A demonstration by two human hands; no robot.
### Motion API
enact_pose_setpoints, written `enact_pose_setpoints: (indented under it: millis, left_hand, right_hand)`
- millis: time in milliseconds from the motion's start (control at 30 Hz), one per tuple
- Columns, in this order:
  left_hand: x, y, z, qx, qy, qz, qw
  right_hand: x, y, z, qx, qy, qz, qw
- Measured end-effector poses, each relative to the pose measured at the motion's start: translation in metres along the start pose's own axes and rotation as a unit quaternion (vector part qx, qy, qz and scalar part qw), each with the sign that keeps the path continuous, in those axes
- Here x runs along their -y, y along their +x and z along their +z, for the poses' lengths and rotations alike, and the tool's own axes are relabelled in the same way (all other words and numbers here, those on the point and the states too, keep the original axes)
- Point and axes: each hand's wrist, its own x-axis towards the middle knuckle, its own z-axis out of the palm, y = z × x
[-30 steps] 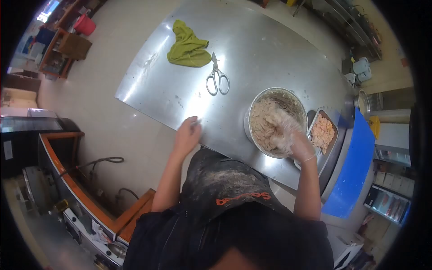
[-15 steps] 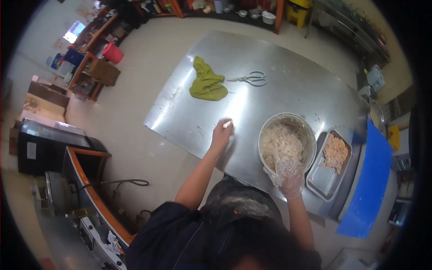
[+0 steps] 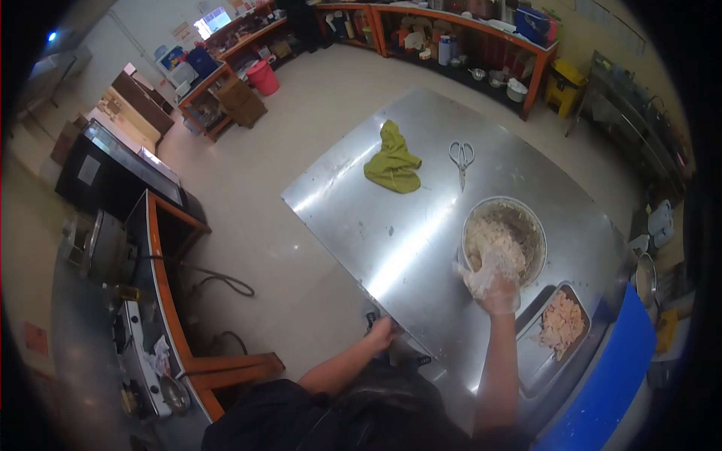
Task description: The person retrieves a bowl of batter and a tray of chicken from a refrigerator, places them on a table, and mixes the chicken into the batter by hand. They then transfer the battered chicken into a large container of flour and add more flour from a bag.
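My right hand (image 3: pixel 496 279), in a clear plastic glove smeared with pale mixture, is at the near rim of a round metal bowl (image 3: pixel 543 239). Its fingers reach inside, partly hidden by a thick, pale, batter-like mixture (image 3: pixel 492 234); the thumb sticks out to the left. Bare and curled closed, my left hand (image 3: pixel 382 333) is low at the table's near edge; whatever may be inside it is hidden. Beyond the bowl lie kitchen scissors (image 3: pixel 462 161), blades toward me. A green cloth (image 3: pixel 395 161) is crumpled to their left.
A metal tray (image 3: pixel 538 368) of pinkish raw meat pieces (image 3: pixel 562 325) sits right of the bowl on the steel table (image 3: pixel 338 195). A blue sheet (image 3: pixel 609 376) borders that side. Left of me is an orange-framed counter (image 3: pixel 169 301) with a gas stove (image 3: pixel 139 353).
My left hand has drawn back from the tabletop to the near edge. The bowl is farther from me relative to the tray. The scissors have turned; their blades pointed left before. My view has shifted.
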Motion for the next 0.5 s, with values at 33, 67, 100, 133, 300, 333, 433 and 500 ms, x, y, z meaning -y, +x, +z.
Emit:
enact_pose_setpoints:
  millis: [33,67,100,133,300,333,433,500]
  left_hand:
    - [0.003,-0.003,0.000,0.003,-0.028,0.018,0.999]
    - [0.008,-0.005,-0.001,0.005,-0.056,0.032,0.998]
    - [0.012,-0.008,-0.001,0.005,-0.073,0.040,0.997]
    - [0.013,-0.010,0.002,-0.008,-0.079,0.049,0.996]
    - [0.033,-0.020,0.003,-0.144,-0.068,0.083,0.984]
    - [0.040,-0.019,-0.004,-0.196,-0.047,0.074,0.977]
    - [0.063,-0.028,-0.049,-0.271,-0.088,0.202,0.937]
    - [0.039,-0.061,-0.056,-0.341,-0.113,0.197,0.912]
  right_hand:
    - [-0.004,-0.001,0.002,0.013,0.013,0.002,1.000]
    - [-0.015,0.001,0.018,-0.057,-0.031,-0.054,0.996]
    - [-0.018,0.001,0.024,-0.070,-0.043,-0.074,0.994]
    - [-0.022,0.000,0.030,-0.082,-0.056,-0.095,0.991]
    - [0.004,-0.006,0.000,0.077,-0.005,0.009,0.997]
    - [-0.001,-0.007,0.010,0.015,-0.048,-0.025,0.998]
    - [0.020,-0.018,-0.015,0.156,-0.021,0.051,0.986]
    - [0.010,-0.020,0.006,-0.011,-0.035,-0.091,0.995]
